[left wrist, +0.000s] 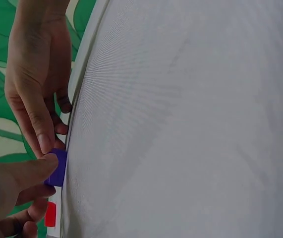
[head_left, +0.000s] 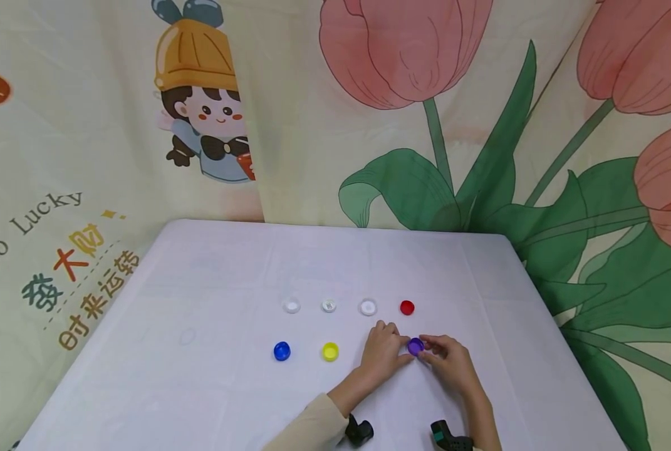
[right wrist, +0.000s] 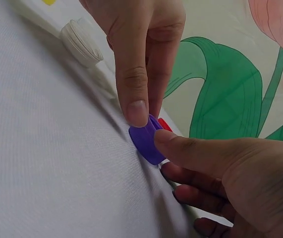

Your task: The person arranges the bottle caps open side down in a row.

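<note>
A small round purple bottle cap (head_left: 415, 346) is between my two hands at the right of the white table. My left hand (head_left: 381, 351) pinches its left side between thumb and fingers. From the right, my right hand (head_left: 450, 363) holds the opposite edge the same way. In the right wrist view the purple cap (right wrist: 146, 144) stands tilted close over the cloth, a thumb on either side of its rim. The left wrist view shows the left thumb pressed on the purple cap (left wrist: 57, 167). Just behind the hands lies a red cap (head_left: 406, 307).
Left of the hands lie a yellow cap (head_left: 330, 352) and a blue cap (head_left: 281, 351). Farther back, a row holds a white ringed cap (head_left: 368, 307), a small whitish cap (head_left: 328, 305) and a clear cap (head_left: 292, 305). A printed curtain (head_left: 301, 125) hangs behind the table (head_left: 200, 282).
</note>
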The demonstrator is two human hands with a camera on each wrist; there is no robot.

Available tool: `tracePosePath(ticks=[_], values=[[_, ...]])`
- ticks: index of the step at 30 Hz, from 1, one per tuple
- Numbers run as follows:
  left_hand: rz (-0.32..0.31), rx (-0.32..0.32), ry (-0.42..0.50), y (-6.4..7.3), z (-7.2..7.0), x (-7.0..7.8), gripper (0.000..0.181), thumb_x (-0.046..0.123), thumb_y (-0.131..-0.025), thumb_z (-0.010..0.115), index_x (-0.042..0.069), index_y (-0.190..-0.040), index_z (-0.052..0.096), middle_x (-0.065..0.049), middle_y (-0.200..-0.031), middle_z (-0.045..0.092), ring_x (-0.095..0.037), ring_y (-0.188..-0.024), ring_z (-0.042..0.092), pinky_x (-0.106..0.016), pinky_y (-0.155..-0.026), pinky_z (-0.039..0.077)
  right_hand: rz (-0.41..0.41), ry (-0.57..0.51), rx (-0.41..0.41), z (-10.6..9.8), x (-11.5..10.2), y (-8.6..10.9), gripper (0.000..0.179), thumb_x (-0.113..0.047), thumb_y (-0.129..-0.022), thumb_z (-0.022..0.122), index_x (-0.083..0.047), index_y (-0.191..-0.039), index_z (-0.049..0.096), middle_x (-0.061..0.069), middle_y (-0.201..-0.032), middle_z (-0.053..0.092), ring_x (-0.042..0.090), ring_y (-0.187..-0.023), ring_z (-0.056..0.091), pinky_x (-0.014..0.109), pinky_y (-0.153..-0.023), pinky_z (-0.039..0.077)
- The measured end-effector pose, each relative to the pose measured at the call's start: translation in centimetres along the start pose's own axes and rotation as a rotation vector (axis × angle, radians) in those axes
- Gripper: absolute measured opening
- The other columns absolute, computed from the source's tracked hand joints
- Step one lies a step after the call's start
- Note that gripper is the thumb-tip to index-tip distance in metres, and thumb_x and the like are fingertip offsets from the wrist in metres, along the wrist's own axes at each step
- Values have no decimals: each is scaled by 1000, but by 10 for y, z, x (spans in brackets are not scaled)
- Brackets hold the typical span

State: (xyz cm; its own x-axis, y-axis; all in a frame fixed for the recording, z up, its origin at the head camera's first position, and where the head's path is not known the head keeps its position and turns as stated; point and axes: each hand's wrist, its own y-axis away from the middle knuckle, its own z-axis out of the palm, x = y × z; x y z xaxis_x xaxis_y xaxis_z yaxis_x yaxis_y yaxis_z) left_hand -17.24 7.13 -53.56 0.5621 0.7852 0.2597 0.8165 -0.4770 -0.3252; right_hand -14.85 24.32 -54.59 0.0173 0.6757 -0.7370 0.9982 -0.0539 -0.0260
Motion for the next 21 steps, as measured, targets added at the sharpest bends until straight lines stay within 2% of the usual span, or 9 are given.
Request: tracePosePath(ticks=[6,9,14,19,21], values=[[25,34,0,-1,0,-2,31,45,-70,71,21,-90,73,4,-77,55,-12,-70,38,-22,-62,28,-8,-1,-1,-2,-4,2,29,-21,-73,74,-19,-101,68,-5,-81,60,11,-76,50,26,-68,40],[19,48,37,-1,-4,-4,31,44,-69,72,21,-89,73,5,-74,55,-11,-69,38,-21,-62,28,-29,-18,1,-3,-5,3,28,-23,-72,74,-20,-100,69,-6,-79,59,11,-74,50,25,-66,41],[28,78,95,-1,-18,-5,28,41,-70,73,20,-88,73,6,-70,56,-9,-67,39,-19,-62,29,-101,-45,12,-10,-15,5,29,-31,-71,74,-23,-98,69,-9,-79,60,11,-75,51,26,-67,41],[16,77,171,-2,-37,-6,28,40,-73,71,19,-91,73,6,-70,57,-8,-68,39,-16,-60,30,-188,-45,54,-17,-28,4,31,-40,-71,71,-25,-98,68,-13,-78,59,9,-75,51,28,-66,39],[9,78,213,-2,-44,-7,29,40,-74,70,19,-92,73,7,-70,57,-7,-69,38,-15,-60,30,-225,-54,77,-19,-34,4,30,-39,-71,72,-25,-98,68,-13,-78,60,8,-75,50,29,-65,38]])
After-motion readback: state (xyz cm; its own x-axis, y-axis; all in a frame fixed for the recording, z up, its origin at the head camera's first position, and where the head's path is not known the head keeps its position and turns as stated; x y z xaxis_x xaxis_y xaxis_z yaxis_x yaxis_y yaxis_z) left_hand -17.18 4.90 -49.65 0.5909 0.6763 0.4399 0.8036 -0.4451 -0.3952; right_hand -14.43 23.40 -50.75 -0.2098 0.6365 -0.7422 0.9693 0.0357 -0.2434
